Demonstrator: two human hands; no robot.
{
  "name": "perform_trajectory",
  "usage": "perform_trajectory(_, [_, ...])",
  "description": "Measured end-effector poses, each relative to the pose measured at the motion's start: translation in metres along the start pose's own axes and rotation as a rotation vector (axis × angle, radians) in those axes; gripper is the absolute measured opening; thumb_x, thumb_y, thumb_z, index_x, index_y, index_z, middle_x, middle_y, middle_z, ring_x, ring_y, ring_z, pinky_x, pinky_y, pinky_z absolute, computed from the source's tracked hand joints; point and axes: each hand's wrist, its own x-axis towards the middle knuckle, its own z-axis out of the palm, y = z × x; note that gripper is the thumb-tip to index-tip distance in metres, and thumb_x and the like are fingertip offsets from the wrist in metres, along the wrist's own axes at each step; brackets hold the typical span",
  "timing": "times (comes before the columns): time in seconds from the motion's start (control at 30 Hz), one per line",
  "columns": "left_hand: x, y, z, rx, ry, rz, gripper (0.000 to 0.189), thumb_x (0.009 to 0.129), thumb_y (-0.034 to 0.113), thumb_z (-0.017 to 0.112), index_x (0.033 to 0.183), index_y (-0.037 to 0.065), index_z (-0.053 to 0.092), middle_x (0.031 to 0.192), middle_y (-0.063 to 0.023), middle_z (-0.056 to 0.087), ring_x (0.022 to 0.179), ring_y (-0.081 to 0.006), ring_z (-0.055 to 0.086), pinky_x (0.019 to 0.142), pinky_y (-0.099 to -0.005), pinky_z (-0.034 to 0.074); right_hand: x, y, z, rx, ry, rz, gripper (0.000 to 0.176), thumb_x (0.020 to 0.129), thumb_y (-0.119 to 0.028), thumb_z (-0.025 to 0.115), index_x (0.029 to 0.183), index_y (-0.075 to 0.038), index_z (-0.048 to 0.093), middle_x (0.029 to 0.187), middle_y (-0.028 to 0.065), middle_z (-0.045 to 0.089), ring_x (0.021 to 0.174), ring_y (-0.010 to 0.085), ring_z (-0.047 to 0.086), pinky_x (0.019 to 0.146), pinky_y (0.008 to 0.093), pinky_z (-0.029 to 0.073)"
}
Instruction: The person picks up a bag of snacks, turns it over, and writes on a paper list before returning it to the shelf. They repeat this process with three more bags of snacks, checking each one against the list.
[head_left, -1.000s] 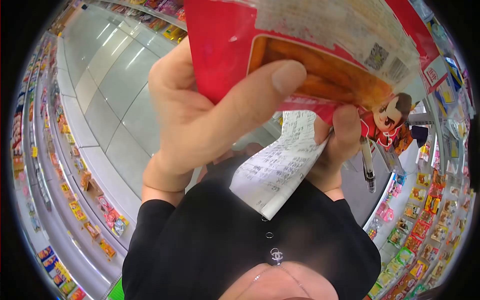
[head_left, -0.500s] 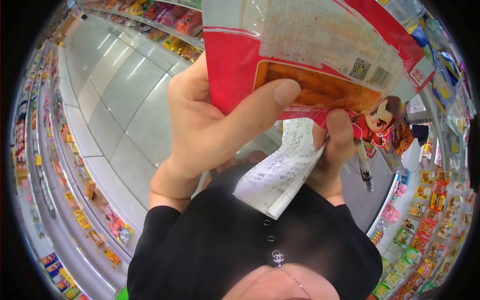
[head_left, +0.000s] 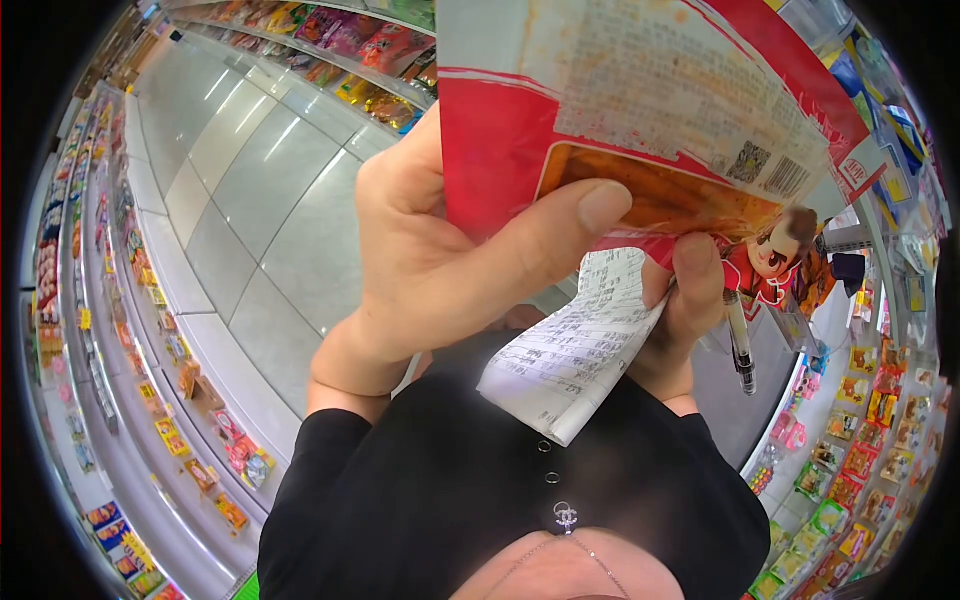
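A red and clear snack packet (head_left: 490,150) fills the upper middle of the view. Small print, a square code and a barcode cover its back, and a window shows orange-brown food. My left hand (head_left: 450,250) is closed on its left side, thumb lying across the window. At the packet's lower edge, my right hand (head_left: 690,300) pinches a long printed paper slip (head_left: 570,350), which hangs down in front of the black top. Beside that hand a pen (head_left: 741,345) points downward; the fingers around it are hidden. A cartoon figure (head_left: 775,250) shows at the packet's lower right corner.
Curved shelves (head_left: 150,400) with small packaged snacks run along the left. More snack packets (head_left: 860,460) line the right side, and another shelf (head_left: 370,60) stands at the top. Grey tiled floor (head_left: 270,180) lies between the shelves.
The packet, the paper slip and both hands have shifted slightly right and down in view. Both grips look the same.
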Motion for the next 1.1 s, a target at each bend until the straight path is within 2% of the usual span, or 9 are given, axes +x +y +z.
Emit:
perform_trajectory(0.43, [0.001, -0.003, 0.0, -0.019, 0.009, 0.025, 0.027, 0.079, 0.016, 0.07, 0.099, -0.001, 0.063, 0.095, -0.0087, 0.067, 0.084, -0.0151, 0.063, 0.074, -0.0263, 0.05, 0.0, 0.002, -0.001, 0.006, -0.009, 0.037, 0.028, 0.089, -0.025, 0.055, 0.065, -0.014, 0.048, 0.052, -0.0048, 0.043, 0.044, 0.0063, 0.037, 0.044, 0.0219, 0.026])
perform_trajectory(0.57, [0.003, -0.005, 0.0, -0.101, 0.005, 0.034, 0.023, 0.079, 0.012, 0.069, 0.097, -0.001, 0.064, 0.094, -0.008, 0.067, 0.083, -0.0144, 0.063, 0.074, -0.0259, 0.049, 0.002, 0.001, -0.003, 0.006, -0.027, 0.058, 0.029, 0.089, -0.026, 0.054, 0.063, -0.014, 0.048, 0.052, -0.0046, 0.043, 0.044, 0.0066, 0.037, 0.044, 0.0221, 0.026])
perform_trajectory(0.67, [0.008, -0.01, -0.001, -0.104, -0.049, 0.091, 0.024, 0.08, 0.004, 0.068, 0.102, -0.001, 0.061, 0.094, -0.0058, 0.065, 0.081, -0.0096, 0.059, 0.07, -0.0237, 0.048, 0.003, 0.003, -0.006, 0.012, -0.039, 0.082, 0.031, 0.089, -0.026, 0.054, 0.062, -0.014, 0.047, 0.051, -0.0045, 0.043, 0.045, 0.0068, 0.037, 0.045, 0.0223, 0.026])
perform_trajectory(0.77, [0.002, -0.011, -0.008, 0.055, -0.007, -0.045, 0.027, 0.079, 0.005, 0.071, 0.103, 0.0, 0.06, 0.094, -0.0035, 0.063, 0.081, -0.0077, 0.058, 0.07, -0.0221, 0.047, 0.003, 0.006, -0.014, -0.005, 0.0, 0.124, 0.032, 0.089, -0.026, 0.054, 0.061, -0.014, 0.047, 0.051, -0.0044, 0.043, 0.045, 0.007, 0.038, 0.045, 0.0224, 0.027])
perform_trajectory(0.87, [0.005, -0.031, -0.027, 0.238, -0.112, 0.102, 0.031, 0.079, 0.01, 0.072, 0.105, 0.0, 0.058, 0.102, -0.0061, 0.056, 0.093, -0.0124, 0.053, 0.08, -0.0265, 0.043, 0.008, 0.03, -0.035, 0.025, 0.079, 0.184, 0.033, 0.089, -0.026, 0.053, 0.06, -0.014, 0.046, 0.051, -0.0043, 0.043, 0.045, 0.0072, 0.038, 0.045, 0.0225, 0.027])
perform_trajectory(0.9, [0.008, -0.036, -0.029, 0.192, -0.105, 0.134, 0.033, 0.078, 0.011, 0.072, 0.106, 0.0, 0.058, 0.105, -0.0069, 0.054, 0.097, -0.014, 0.052, 0.083, -0.028, 0.042, 0.014, 0.038, -0.037, 0.04, 0.103, 0.205, 0.034, 0.09, -0.026, 0.053, 0.059, -0.014, 0.046, 0.051, -0.0042, 0.043, 0.045, 0.0073, 0.038, 0.045, 0.0226, 0.027])
perform_trajectory(0.97, [0.016, -0.05, -0.028, -0.001, -0.035, 0.209, 0.027, 0.082, 0.01, 0.068, 0.105, 0.0, 0.057, 0.1, -0.0034, 0.048, 0.089, -0.011, 0.05, 0.08, -0.0238, 0.041, 0.025, 0.045, -0.038, 0.065, 0.145, 0.226, 0.034, 0.09, -0.027, 0.053, 0.058, -0.014, 0.046, 0.05, -0.0041, 0.043, 0.045, 0.0075, 0.038, 0.046, 0.0227, 0.027])
perform_trajectory(1.0, [0.021, -0.055, -0.035, 0.091, -0.042, 0.221, 0.025, 0.084, 0.009, 0.066, 0.106, 0.001, 0.056, 0.101, -0.0031, 0.049, 0.09, -0.0095, 0.05, 0.078, -0.0227, 0.041, 0.03, 0.039, -0.025, 0.049, 0.213, 0.145, 0.023, 0.084, -0.017, 0.061, 0.064, -0.013, 0.051, 0.048, -0.0035, 0.042, 0.04, 0.0059, 0.036, 0.039, 0.0219, 0.026])
perform_trajectory(1.1, [0.023, -0.069, -0.045, 0.086, 0.022, 0.243, 0.019, 0.085, 0.009, 0.064, 0.101, 0.001, 0.058, 0.099, -0.002, 0.052, 0.087, -0.0079, 0.05, 0.075, -0.0229, 0.043, 0.036, 0.028, -0.001, 0.013, 0.361, 0.019, 0.013, 0.083, -0.009, 0.061, 0.072, -0.009, 0.054, 0.047, -0.0033, 0.042, 0.036, 0.0054, 0.033, 0.037, 0.0211, 0.024])
